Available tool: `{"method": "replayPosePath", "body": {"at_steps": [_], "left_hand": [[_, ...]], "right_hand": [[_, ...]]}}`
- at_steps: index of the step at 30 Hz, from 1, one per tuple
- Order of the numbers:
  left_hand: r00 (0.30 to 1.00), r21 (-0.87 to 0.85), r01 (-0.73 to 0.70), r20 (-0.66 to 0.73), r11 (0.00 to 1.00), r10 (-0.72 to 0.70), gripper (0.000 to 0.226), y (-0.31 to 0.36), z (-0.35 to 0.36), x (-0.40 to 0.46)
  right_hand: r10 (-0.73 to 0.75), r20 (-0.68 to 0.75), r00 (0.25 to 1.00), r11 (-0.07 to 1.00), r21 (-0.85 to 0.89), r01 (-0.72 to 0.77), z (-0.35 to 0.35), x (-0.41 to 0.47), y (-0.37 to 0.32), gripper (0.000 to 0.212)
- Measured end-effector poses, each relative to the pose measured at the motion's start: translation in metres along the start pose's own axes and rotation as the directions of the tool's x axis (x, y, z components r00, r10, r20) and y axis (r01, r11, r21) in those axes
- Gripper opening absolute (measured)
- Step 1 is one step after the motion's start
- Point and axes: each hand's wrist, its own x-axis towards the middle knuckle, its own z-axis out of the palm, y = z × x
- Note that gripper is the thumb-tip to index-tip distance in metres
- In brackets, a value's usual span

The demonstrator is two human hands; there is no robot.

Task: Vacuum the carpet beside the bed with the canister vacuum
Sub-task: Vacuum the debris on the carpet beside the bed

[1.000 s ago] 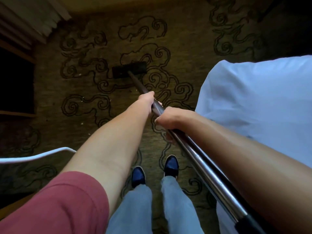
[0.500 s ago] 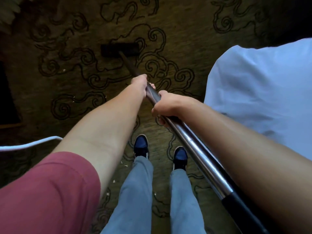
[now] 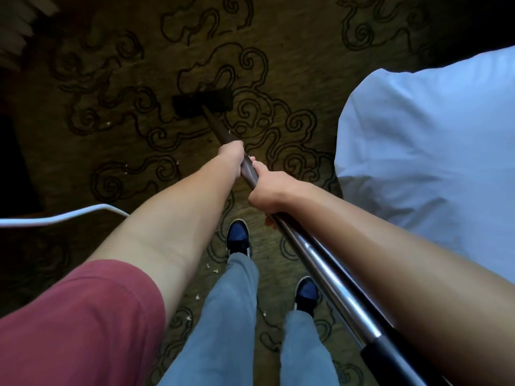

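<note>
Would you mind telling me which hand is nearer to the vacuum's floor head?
Left. The left hand grips the wand further down, closer to the floor head; the right hand grips just behind it, further up the wand.

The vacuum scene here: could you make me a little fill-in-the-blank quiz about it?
1. Both hands grip the metal ____ of the vacuum; the left hand sits nearer the floor head than the right hand.
2. The floor head rests on the patterned ____.
3. The white bed lies on the person's ____ side.
4. Pale crumbs lie near the person's blue ____.

Missing words: wand; carpet; right; shoes
</note>
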Motion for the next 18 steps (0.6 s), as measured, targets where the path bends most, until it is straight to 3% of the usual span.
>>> {"method": "replayPosePath", "body": {"at_steps": [7, 10, 18], "left_hand": [[0.997, 0.005, 0.074, 0.014, 0.997, -0.074, 0.026, -0.059, 0.005, -0.046], [0.997, -0.004, 0.072, 0.032, 0.997, -0.072, 0.027, -0.12, 0.03, -0.09], [0.996, -0.093, 0.082, 0.051, 0.992, -0.078, 0.018, -0.218, 0.061, -0.128]], "right_hand": [[0.031, 0.097, 0.995, 0.999, 0.019, -0.033, 0.021, -0.048, 0.038, 0.087], [0.013, 0.107, 0.994, 1.0, -0.025, -0.01, 0.044, -0.096, 0.1, 0.088], [0.034, 0.118, 0.992, 0.996, -0.088, -0.024, 0.09, -0.143, 0.178, 0.087]]}}
